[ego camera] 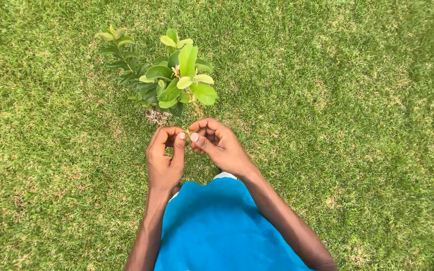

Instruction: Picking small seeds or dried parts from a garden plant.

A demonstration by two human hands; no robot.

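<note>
Head view: both hands meet above the lawn (357,125), left hand (166,156) and right hand (218,144) each pinching the lower stem of a leafy sprig (189,80) between thumb and forefinger. Probably light, thin and easily snapped; best gripped low on the stem. Its cut end is hidden behind the fingertips.
</note>
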